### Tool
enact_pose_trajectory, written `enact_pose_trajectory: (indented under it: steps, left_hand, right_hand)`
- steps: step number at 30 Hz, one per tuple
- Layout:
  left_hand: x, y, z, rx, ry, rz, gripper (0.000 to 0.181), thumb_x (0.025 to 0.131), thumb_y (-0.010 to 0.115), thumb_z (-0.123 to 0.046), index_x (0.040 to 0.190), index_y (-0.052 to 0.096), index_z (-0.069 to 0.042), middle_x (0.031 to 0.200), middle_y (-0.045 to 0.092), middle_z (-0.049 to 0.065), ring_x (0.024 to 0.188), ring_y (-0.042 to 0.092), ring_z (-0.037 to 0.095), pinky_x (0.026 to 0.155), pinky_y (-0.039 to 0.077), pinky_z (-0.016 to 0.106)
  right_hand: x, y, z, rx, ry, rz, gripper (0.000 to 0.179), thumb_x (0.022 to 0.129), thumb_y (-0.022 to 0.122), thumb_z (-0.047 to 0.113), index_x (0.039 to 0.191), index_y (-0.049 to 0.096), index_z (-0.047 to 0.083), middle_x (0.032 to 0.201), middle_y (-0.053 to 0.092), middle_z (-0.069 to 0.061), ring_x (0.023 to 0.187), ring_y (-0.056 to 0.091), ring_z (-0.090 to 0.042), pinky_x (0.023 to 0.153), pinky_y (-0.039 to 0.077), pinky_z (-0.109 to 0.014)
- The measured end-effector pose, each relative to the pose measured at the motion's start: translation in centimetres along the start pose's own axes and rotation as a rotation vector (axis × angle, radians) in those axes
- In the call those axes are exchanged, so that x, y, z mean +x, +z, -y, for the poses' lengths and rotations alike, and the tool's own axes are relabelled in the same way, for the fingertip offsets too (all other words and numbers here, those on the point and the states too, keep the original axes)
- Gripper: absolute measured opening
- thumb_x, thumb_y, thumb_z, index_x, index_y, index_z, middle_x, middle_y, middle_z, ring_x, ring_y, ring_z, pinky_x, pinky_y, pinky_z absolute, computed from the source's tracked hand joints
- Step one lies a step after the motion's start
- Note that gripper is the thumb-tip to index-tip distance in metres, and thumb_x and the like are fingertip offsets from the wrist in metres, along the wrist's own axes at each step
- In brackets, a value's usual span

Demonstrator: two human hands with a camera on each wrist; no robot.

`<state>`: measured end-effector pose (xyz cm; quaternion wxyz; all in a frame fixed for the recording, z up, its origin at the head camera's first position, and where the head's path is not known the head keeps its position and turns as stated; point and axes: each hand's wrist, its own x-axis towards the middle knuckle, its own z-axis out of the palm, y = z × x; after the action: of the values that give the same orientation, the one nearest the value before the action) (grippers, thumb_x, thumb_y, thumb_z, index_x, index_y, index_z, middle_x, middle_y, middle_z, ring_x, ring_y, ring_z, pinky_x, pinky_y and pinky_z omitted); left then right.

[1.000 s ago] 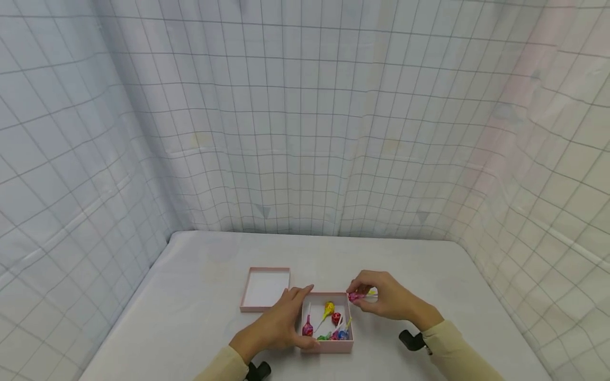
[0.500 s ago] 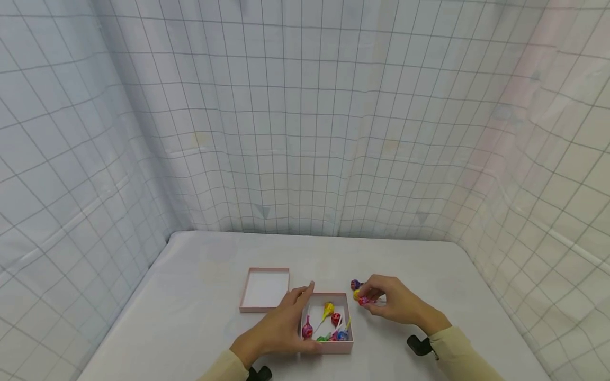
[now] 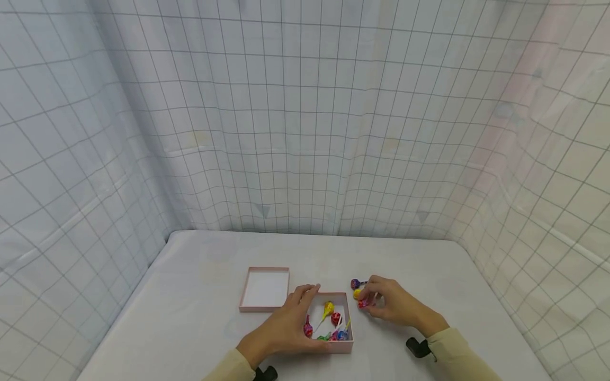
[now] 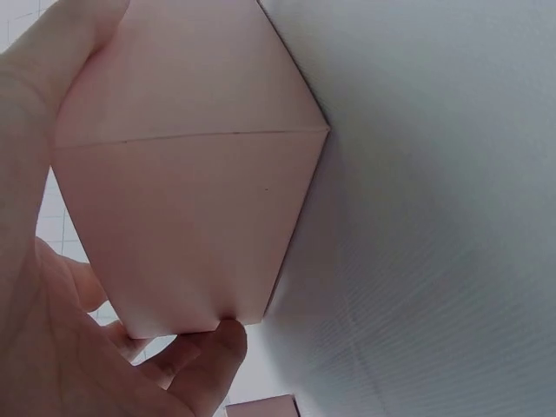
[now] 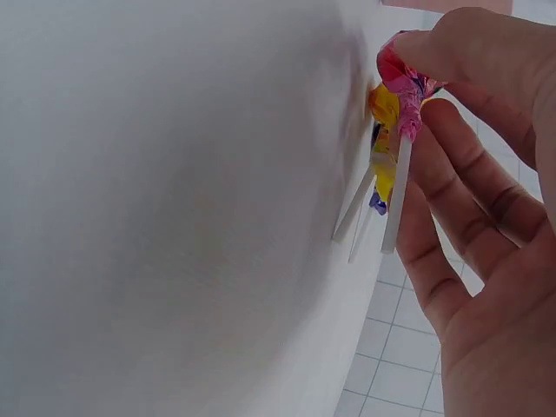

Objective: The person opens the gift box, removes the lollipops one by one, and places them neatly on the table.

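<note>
Lollipop (image 5: 407, 117) pinched by the right hand (image 3: 392, 302) points its stick (image 5: 397, 195) right, away from the box (image 3: 340, 347) the left hand (image 3: 286, 326) holds.

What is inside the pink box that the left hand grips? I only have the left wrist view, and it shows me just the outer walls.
Observer: Several wrapped lollipops, with yellow, red, green and blue among their colors.
Operator: Copy. And the right hand, where is it? I can't see it at all.
Observer: The right hand is on the table to the right of the pink box, pinching a pink lollipop.
Operator: Is anything else close to those fingers?
Observer: Yes, a yellow lollipop and a dark purple lollipop lie next to it on the white table.
</note>
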<state>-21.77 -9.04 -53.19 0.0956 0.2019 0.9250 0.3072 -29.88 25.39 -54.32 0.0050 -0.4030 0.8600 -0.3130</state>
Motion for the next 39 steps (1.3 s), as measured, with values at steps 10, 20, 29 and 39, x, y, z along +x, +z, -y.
enact_pose_trajectory:
  steps: [10, 20, 29, 39]
  left_hand:
    - [-0.05, -0.03, 0.02, -0.046, 0.002, 0.006, 0.133, 0.081, 0.094, -0.079, 0.183, 0.033, -0.020, 0.183, 0.039, 0.012, 0.155, 0.058, 0.037, 0.122, 0.057, 0.071]
    - [-0.04, 0.19, 0.18, -0.060, 0.001, 0.003, 0.133, 0.081, 0.094, -0.079, 0.183, 0.032, -0.022, 0.183, 0.039, 0.011, 0.154, 0.059, 0.036, 0.122, 0.058, 0.070]
    - [0.21, 0.36, 0.57, -0.077, -0.007, 0.004, 0.133, 0.081, 0.094, -0.079, 0.183, 0.032, -0.023, 0.182, 0.039, 0.009, 0.153, 0.059, 0.035, 0.123, 0.057, 0.071]
    - [0.31, 0.52, 0.63, -0.070, -0.013, 0.005, 0.133, 0.080, 0.095, -0.080, 0.183, 0.033, -0.024, 0.182, 0.040, 0.010, 0.154, 0.059, 0.036, 0.123, 0.057, 0.072]
  right_hand:
    - [0.30, 0.46, -0.12, -0.040, -0.015, -0.014, 0.026, 0.096, 0.093, 0.001, 0.117, 0.087, 0.014, 0.112, 0.075, 0.004, 0.098, 0.068, -0.004, 0.082, 0.065, -0.025]
    - [0.22, 0.43, -0.25, -0.030, -0.006, -0.013, 0.027, 0.097, 0.093, 0.003, 0.120, 0.086, 0.015, 0.115, 0.077, 0.003, 0.098, 0.068, -0.006, 0.082, 0.063, -0.026]
    - [0.13, 0.19, -0.18, -0.050, 0.041, 0.005, 0.030, 0.097, 0.093, 0.005, 0.123, 0.085, 0.018, 0.117, 0.077, 0.007, 0.103, 0.072, -0.010, 0.089, 0.066, -0.029]
    - [0.09, -0.45, 0.04, -0.071, 0.000, -0.036, 0.027, 0.097, 0.093, 0.006, 0.120, 0.085, 0.018, 0.117, 0.078, 0.005, 0.102, 0.072, -0.011, 0.088, 0.066, -0.029]
